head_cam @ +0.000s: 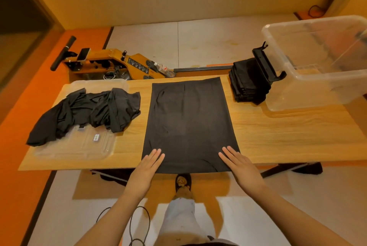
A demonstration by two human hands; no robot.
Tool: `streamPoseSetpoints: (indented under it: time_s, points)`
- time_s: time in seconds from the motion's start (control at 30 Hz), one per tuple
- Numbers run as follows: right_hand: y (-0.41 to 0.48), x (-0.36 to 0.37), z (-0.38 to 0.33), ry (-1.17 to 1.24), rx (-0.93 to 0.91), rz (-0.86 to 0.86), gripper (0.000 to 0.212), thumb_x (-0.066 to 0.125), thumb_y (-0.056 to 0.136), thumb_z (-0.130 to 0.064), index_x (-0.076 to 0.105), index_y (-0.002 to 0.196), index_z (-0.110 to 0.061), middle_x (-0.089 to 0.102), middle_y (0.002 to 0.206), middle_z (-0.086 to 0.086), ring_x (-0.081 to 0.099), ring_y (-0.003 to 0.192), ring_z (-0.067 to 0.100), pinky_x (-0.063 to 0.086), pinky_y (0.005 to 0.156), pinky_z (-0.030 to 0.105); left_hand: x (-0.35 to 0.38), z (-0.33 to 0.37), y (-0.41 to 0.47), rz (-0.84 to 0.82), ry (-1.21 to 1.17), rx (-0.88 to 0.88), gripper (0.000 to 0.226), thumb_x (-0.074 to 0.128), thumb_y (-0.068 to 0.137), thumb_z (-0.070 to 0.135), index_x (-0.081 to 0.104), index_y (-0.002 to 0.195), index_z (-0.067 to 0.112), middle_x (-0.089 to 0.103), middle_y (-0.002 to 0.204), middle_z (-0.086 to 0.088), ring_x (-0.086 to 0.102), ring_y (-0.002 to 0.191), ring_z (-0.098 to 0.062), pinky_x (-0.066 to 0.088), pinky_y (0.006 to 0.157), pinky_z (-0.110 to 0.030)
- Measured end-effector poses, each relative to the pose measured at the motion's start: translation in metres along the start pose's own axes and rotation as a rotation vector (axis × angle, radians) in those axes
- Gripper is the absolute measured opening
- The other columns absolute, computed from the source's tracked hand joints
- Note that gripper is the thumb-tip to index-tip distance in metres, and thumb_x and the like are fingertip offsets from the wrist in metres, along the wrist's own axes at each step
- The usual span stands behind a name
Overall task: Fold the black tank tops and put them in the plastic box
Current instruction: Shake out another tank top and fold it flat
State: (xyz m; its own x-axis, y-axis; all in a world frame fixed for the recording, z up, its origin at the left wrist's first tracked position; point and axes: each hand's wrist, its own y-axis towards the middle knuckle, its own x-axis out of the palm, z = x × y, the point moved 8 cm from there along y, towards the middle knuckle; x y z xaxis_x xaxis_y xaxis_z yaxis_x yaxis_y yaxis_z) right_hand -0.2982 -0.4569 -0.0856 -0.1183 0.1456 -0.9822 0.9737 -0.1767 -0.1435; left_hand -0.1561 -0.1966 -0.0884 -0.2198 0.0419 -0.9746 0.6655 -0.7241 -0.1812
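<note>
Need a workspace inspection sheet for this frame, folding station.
Surface: wooden table, bare wood between the items.
Job's things: one tank top spread flat at centre; unfolded heap on clear lid, left; folded stack beside plastic box, right.
Clutter: nothing seen.
Grippers: left hand and right hand flat on the spread top's near edge.
Cables: black cable on floor, near side.
Surroundings: rowing machine behind table, bottle by it.

Centre: top flat on table
Left: heap on lid
Right rear: stack, box just beside, further right
Near edge: left hand and right hand on top's corners
</note>
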Motion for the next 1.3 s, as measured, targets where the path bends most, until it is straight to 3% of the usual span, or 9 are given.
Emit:
streamPoseSetpoints:
  time_s: [0.07, 0.13, 0.23, 0.33, 0.53, 0.87, 1.1, 1.2, 1.3]
  points:
    - [-0.005, -0.003, -0.001, 0.031, -0.039, -0.021, 0.085, 0.056, 0.084, 0.012, 0.018, 0.151, -0.023, 0.014, 0.159, -0.002, 0.013, 0.147, 0.014, 0.007, 0.112, 0.025, -0.008, 0.006, -0.006, 0.027, -0.11, 0.011, 0.09, 0.051, 0.079, -0.021, 0.019, 0.15, 0.023, 0.01, 0.158, 0.006, 0.004, 0.145, -0.008, 0.003, 0.117, -0.023]
    - [-0.008, -0.006, 0.003, 0.109, -0.026, -0.063, 0.071, 0.045, 0.094, 0.007, 0.02, 0.152, -0.026, 0.01, 0.159, -0.008, 0.01, 0.147, 0.01, 0.001, 0.111, 0.018, -0.014, 0.005, -0.013, 0.018, -0.244, -0.018, 0.068, 0.043, 0.094, -0.007, 0.026, 0.15, 0.027, 0.011, 0.158, 0.012, 0.01, 0.146, -0.005, 0.008, 0.116, -0.018]
    - [-0.014, -0.022, 0.009, 0.267, 0.067, -0.021, 0.048, 0.049, 0.097, -0.009, 0.044, 0.143, -0.025, 0.04, 0.15, -0.003, 0.039, 0.137, 0.014, 0.028, 0.111, 0.023, -0.028, -0.005, -0.023, 0.012, -0.375, -0.125, 0.047, 0.046, 0.098, 0.008, 0.046, 0.142, 0.027, 0.04, 0.149, 0.009, 0.04, 0.136, -0.01, 0.032, 0.11, -0.024]
    - [-0.015, -0.037, 0.013, 0.382, 0.154, 0.016, 0.029, 0.053, 0.096, -0.021, 0.058, 0.124, -0.027, 0.067, 0.116, -0.004, 0.063, 0.104, 0.015, 0.047, 0.083, 0.024, -0.038, -0.015, -0.026, -0.008, -0.528, -0.194, 0.029, 0.047, 0.099, 0.013, 0.059, 0.115, 0.034, 0.067, 0.113, 0.01, 0.061, 0.102, -0.006, 0.051, 0.091, -0.034]
    - [-0.011, -0.063, 0.012, 0.632, 0.189, 0.092, 0.015, 0.057, 0.095, -0.021, 0.058, 0.1, -0.035, 0.064, 0.079, -0.015, 0.061, 0.074, 0.004, 0.047, 0.063, 0.02, -0.065, -0.037, -0.026, 0.104, -0.845, -0.35, 0.017, 0.05, 0.097, 0.007, 0.062, 0.087, 0.014, 0.063, 0.084, -0.003, 0.06, 0.084, -0.014, 0.049, 0.083, -0.04]
    - [0.047, -0.089, 0.026, 0.803, 0.213, 0.067, 0.024, 0.057, 0.095, -0.018, 0.06, 0.096, -0.042, 0.068, 0.089, -0.017, 0.061, 0.087, -0.005, 0.055, 0.072, 0.028, -0.112, -0.073, 0.048, 0.123, -0.896, -0.328, 0.018, 0.055, 0.096, 0.009, 0.064, 0.08, 0.012, 0.064, 0.081, 0.003, 0.06, 0.086, -0.009, 0.045, 0.072, -0.024]
    - [0.165, -0.109, 0.065, 0.808, 0.442, 0.147, 0.025, 0.051, 0.098, -0.026, 0.054, 0.123, -0.027, 0.065, 0.105, -0.005, 0.062, 0.095, 0.013, 0.052, 0.074, 0.029, -0.134, -0.122, 0.181, 0.033, -0.959, -0.425, 0.018, 0.051, 0.099, 0.031, 0.059, 0.113, 0.022, 0.062, 0.112, 0.0, 0.058, 0.107, -0.018, 0.047, 0.092, -0.035]
    - [0.174, -0.08, 0.078, 0.726, 0.702, 0.155, 0.046, 0.051, 0.098, -0.026, 0.04, 0.141, -0.013, 0.057, 0.129, 0.011, 0.055, 0.116, 0.026, 0.047, 0.089, 0.036, -0.11, -0.135, 0.2, 0.023, -0.951, -0.508, 0.041, 0.048, 0.1, 0.028, 0.041, 0.139, 0.019, 0.053, 0.135, -0.005, 0.048, 0.128, -0.026, 0.038, 0.106, -0.038]
    - [0.161, -0.063, 0.06, 0.529, 0.677, 0.177, 0.049, 0.058, 0.094, -0.021, 0.043, 0.139, -0.006, 0.05, 0.137, 0.015, 0.046, 0.127, 0.028, 0.04, 0.102, 0.038, -0.097, -0.126, 0.193, 0.061, -0.793, -0.425, 0.059, 0.051, 0.099, 0.026, 0.026, 0.151, 0.014, 0.033, 0.154, -0.003, 0.031, 0.142, -0.022, 0.027, 0.116, -0.038]
